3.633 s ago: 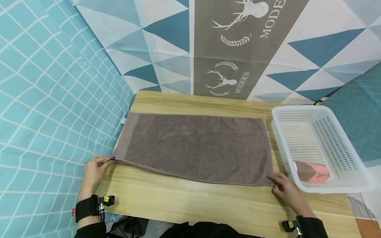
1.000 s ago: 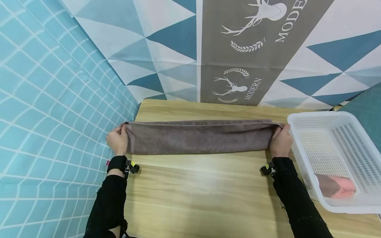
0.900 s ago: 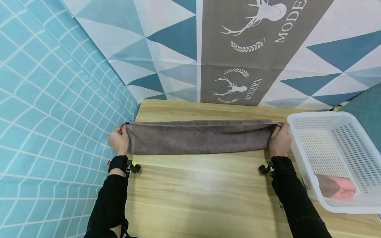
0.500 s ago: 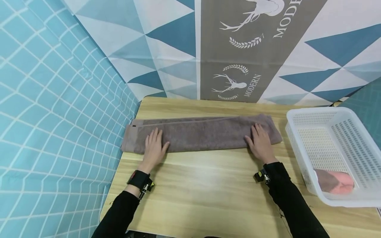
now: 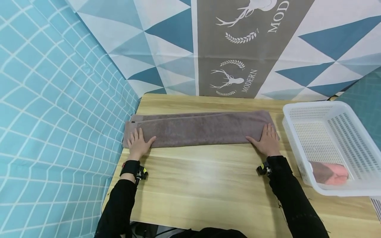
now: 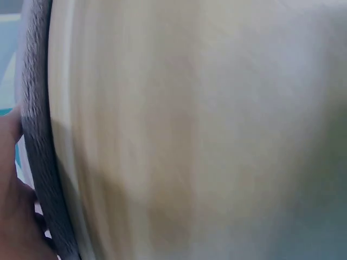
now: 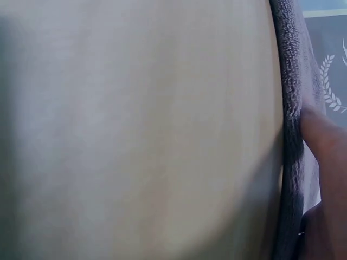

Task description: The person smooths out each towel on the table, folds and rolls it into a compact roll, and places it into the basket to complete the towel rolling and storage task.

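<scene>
A grey-brown towel (image 5: 196,130) lies folded into a long strip across the table, its near edge a rounded fold. At its left end my left hand (image 5: 138,144) rests with fingers spread on top; a small dark tag shows just beyond the fingers. My right hand (image 5: 267,140) lies on the right end, fingers straight and thumb pointing inward. In the left wrist view the towel's fold (image 6: 39,124) runs beside part of the hand. The right wrist view has the thumb (image 7: 320,130) against the towel's thick edge (image 7: 291,108).
To the right of the towel stands a white perforated plastic basket (image 5: 297,158). Inside it lies a rolled pink and brown cloth (image 5: 330,173). The wooden table (image 5: 202,185) meets a blue checked curtain (image 5: 68,125) on the left and a patterned cloth backdrop behind.
The towel lay spread wide, then its near edge was carried to the far side, folding it into a strip. Both hands released the corners, rested on top, then moved outward towards the ends.
</scene>
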`<state>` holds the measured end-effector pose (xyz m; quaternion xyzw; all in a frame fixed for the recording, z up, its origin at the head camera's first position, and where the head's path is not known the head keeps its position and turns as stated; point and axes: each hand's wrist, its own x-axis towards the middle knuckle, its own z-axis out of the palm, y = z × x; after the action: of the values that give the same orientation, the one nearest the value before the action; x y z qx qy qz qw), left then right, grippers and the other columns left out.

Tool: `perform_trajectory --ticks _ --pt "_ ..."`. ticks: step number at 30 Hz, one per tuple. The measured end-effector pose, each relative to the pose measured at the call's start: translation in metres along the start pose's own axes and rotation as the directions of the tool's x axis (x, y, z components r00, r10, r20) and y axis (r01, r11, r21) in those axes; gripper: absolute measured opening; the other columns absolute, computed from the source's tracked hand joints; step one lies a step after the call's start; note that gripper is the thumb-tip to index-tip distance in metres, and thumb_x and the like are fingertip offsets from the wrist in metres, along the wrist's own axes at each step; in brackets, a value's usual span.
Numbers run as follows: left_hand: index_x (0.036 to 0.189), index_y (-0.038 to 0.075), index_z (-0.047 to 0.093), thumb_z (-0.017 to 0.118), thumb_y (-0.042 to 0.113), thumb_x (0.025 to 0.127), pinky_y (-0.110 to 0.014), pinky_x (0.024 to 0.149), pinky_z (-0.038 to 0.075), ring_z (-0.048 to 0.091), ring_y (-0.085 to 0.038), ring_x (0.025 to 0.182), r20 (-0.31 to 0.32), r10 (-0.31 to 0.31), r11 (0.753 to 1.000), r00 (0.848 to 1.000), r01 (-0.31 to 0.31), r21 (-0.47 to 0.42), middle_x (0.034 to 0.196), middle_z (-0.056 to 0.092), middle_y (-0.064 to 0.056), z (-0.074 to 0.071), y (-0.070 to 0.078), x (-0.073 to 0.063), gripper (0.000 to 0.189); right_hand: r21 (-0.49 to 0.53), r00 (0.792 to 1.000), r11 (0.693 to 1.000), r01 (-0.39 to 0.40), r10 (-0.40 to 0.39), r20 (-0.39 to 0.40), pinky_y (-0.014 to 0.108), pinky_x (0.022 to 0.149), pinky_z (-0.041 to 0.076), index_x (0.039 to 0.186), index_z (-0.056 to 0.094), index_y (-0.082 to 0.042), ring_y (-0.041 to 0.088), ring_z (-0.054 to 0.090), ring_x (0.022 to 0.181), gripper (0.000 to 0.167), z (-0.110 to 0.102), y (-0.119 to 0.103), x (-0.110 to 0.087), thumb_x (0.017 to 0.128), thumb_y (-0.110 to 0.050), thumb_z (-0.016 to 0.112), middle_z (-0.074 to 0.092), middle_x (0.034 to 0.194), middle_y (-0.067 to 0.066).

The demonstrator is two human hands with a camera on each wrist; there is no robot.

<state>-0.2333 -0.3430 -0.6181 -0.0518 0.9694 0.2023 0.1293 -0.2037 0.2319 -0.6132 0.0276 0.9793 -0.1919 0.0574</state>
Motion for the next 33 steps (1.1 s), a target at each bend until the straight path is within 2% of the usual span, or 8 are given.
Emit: perform_trajectory --ticks 4,7,10,13,16,20,27,33 --pt "0.155 -0.006 -0.005 0.038 0.062 0.1 -0.061 0.119 -0.003 -0.011 -0.05 0.148 -0.025 -0.007 1.0 1.0 0.008 0.019 0.161 -0.011 -0.03 -0.002 -0.011 0.001 0.098 -0.034 1.0 0.999 -0.012 0.012 -0.02 0.062 0.118 0.007 0.151 0.004 0.017 0.049 0.003 0.149 0.108 0.001 0.002 -0.002 0.095 -0.063 0.05 0.002 0.157 0.039" --pt "0.154 -0.011 0.015 0.045 0.053 0.101 -0.061 0.117 0.019 0.017 -0.052 0.145 -0.115 0.019 0.995 0.993 -0.007 0.098 0.157 0.017 -0.036 -0.005 -0.012 0.002 0.088 -0.017 0.999 1.0 -0.011 0.01 -0.032 0.063 0.117 0.008 0.15 0.005 0.019 0.051 0.004 0.148 0.104 0.002 0.008 -0.003 0.097 -0.06 0.049 0.002 0.156 0.04" --pt "0.134 -0.013 0.049 0.054 0.033 0.101 -0.063 0.09 0.048 0.055 -0.054 0.111 -0.281 0.054 0.986 0.958 -0.008 0.165 0.131 0.05 -0.036 -0.014 -0.006 0.004 0.056 -0.004 0.999 1.0 -0.009 0.009 -0.033 0.064 0.117 0.01 0.149 0.003 0.019 0.053 0.003 0.147 0.102 0.004 0.02 -0.006 0.099 -0.059 0.045 0.001 0.156 0.041" --pt "0.12 -0.009 0.059 0.057 0.016 0.098 -0.064 0.067 0.051 0.062 -0.052 0.08 -0.37 0.103 0.983 0.924 -0.038 0.179 0.114 0.059 -0.032 -0.025 -0.003 0.015 0.034 -0.005 0.999 1.0 -0.005 0.005 -0.033 0.065 0.116 0.012 0.149 0.003 0.02 0.054 0.003 0.146 0.099 0.004 0.033 -0.011 0.101 -0.057 0.042 0.001 0.155 0.042" --pt "0.133 -0.008 0.05 0.056 0.015 0.099 -0.064 0.073 0.05 0.06 -0.055 0.089 -0.275 0.117 0.98 0.954 -0.067 0.187 0.125 0.051 -0.035 -0.035 -0.009 0.028 0.041 0.027 1.0 0.999 -0.022 0.022 0.002 0.066 0.115 0.011 0.15 -0.002 0.018 0.053 -0.002 0.147 0.098 0.0 0.041 -0.016 0.102 -0.057 0.041 -0.003 0.156 0.041" --pt "0.146 -0.007 0.035 0.055 0.023 0.101 -0.064 0.084 0.047 0.052 -0.058 0.107 -0.06 0.035 0.988 0.998 -0.025 0.155 0.134 0.038 -0.041 -0.045 -0.017 0.035 0.058 0.071 0.998 0.997 -0.035 0.031 0.063 0.066 0.115 0.009 0.151 -0.008 0.014 0.051 -0.009 0.147 0.098 -0.005 0.042 -0.021 0.102 -0.057 0.039 -0.01 0.157 0.038" --pt "0.119 -0.006 0.05 0.058 0.03 0.101 -0.055 0.08 0.046 0.054 -0.047 0.097 -0.026 0.013 1.0 1.0 -0.013 0.014 0.116 0.049 -0.035 -0.055 -0.026 0.037 0.041 0.089 0.998 0.996 -0.024 0.019 0.056 0.066 0.115 0.008 0.151 -0.008 0.014 0.051 -0.011 0.146 0.098 -0.008 0.041 -0.025 0.102 -0.057 0.039 -0.01 0.156 0.038" --pt "0.131 -0.015 0.049 0.055 0.036 0.101 -0.053 0.086 0.048 0.057 -0.047 0.105 -0.017 -0.02 0.986 1.0 0.017 -0.163 0.121 0.055 -0.036 -0.065 -0.028 0.034 0.059 0.088 0.998 0.996 -0.03 0.025 0.054 0.063 0.117 0.006 0.152 -0.009 0.011 0.048 -0.013 0.147 0.098 -0.009 0.041 -0.027 0.102 -0.057 0.039 -0.012 0.158 0.035"
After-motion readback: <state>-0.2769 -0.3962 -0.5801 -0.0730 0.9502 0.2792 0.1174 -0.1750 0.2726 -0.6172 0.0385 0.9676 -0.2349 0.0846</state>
